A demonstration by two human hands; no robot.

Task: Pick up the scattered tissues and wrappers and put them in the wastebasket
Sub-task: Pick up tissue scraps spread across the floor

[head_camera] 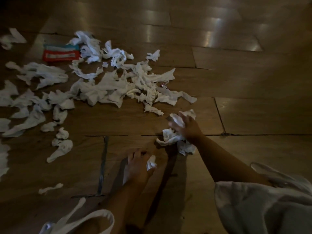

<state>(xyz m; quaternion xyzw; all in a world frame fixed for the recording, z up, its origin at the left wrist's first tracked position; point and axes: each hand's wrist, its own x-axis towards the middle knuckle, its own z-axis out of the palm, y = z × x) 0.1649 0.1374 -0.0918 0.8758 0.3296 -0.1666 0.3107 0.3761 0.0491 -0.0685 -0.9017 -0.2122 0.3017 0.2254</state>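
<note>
Many torn white tissues (108, 88) lie scattered over the wooden floor, mostly at the left and middle. A red and teal wrapper (60, 54) lies flat at the far left, and a small shiny wrapper (163, 85) sits at the pile's right edge. My right hand (187, 127) is blurred and grips a crumpled bunch of tissues (170, 137) low over the floor. My left hand (140, 164) rests fingers-down on the floor and pinches a small tissue wad (151, 163) at its thumb side. The wastebasket is not in view.
The room is dim, with light glare on the floorboards (219, 31) at the far right. White sleeves (261, 205) fill the bottom corners. Loose tissue scraps (50, 188) lie near my left arm. Bare floor stretches to the right.
</note>
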